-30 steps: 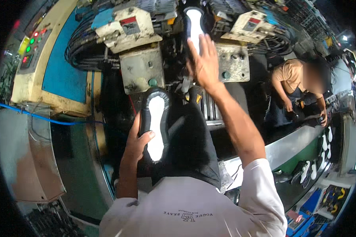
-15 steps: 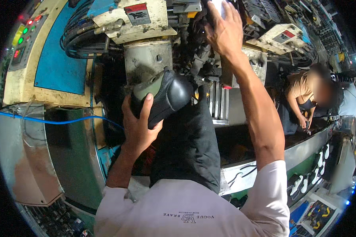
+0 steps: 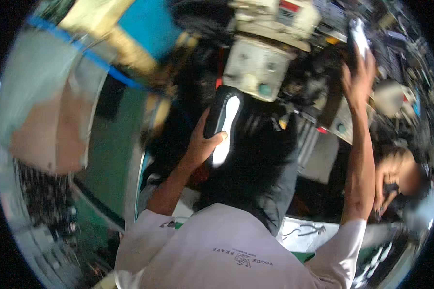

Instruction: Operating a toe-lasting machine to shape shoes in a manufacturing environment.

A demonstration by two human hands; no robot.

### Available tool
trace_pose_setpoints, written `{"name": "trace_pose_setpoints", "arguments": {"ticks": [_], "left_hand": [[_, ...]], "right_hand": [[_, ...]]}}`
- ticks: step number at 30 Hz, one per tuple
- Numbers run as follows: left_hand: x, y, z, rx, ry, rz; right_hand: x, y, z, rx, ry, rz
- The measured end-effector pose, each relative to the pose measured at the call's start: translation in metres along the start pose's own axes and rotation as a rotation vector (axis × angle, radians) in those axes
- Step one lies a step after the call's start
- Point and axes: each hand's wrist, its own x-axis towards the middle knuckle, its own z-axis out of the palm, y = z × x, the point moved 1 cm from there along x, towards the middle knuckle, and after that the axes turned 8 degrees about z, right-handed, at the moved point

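Note:
My left hand (image 3: 203, 143) is closed round a black shoe upper (image 3: 219, 107) in the middle of the view, above my lap. The shoe's underside faces up, with a long white insole (image 3: 228, 120) set in the black edge. My thumb lies across that insole. At the upper right, my right hand (image 3: 360, 79) reaches out over the machine, its fingers stretched and the thumb apart. Its fingertips are at a bright, elongated white piece (image 3: 359, 37) that resembles another insole. Blur hides whether they touch it.
Ahead stands a machine with a cream metal housing (image 3: 270, 21) and a worn plate (image 3: 255, 67). A blue cable (image 3: 101, 65) crosses the upper left. Another person (image 3: 395, 168) works at the right. A pair of pliers (image 3: 311, 229) lies on a white surface near my right elbow.
The view has swung left. The shoe upper in my left hand has turned over: its black toe and green last showed before, now its white insole. My right hand stays out over the machine.

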Motion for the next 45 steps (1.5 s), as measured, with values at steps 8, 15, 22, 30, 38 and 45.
{"name": "trace_pose_setpoints", "arguments": {"ticks": [8,15,22,30,38,45], "left_hand": [[-0.063,-0.126,-0.229,-0.110,0.649,-0.374],[-0.007,-0.136,-0.339,0.489,0.480,-0.364],[-0.210,-0.161,-0.254,0.300,-0.190,-0.296],[-0.511,-0.186,-0.101,1.096,-0.680,-0.438],[-0.558,-0.256,-0.031,1.022,-0.674,-0.514],[-0.555,-0.259,-0.036,1.218,-0.717,-0.311]], "right_hand": [[-0.358,-0.030,-0.053,0.195,-0.720,0.725],[-0.395,-0.079,-0.060,0.413,-0.558,0.651],[-0.390,-0.110,-0.056,0.392,-0.650,0.602],[-0.408,-0.103,-0.037,0.437,-0.668,0.292],[-0.406,-0.107,-0.034,0.461,-0.690,0.271],[-0.414,-0.112,-0.038,0.446,-0.594,0.280]]}}
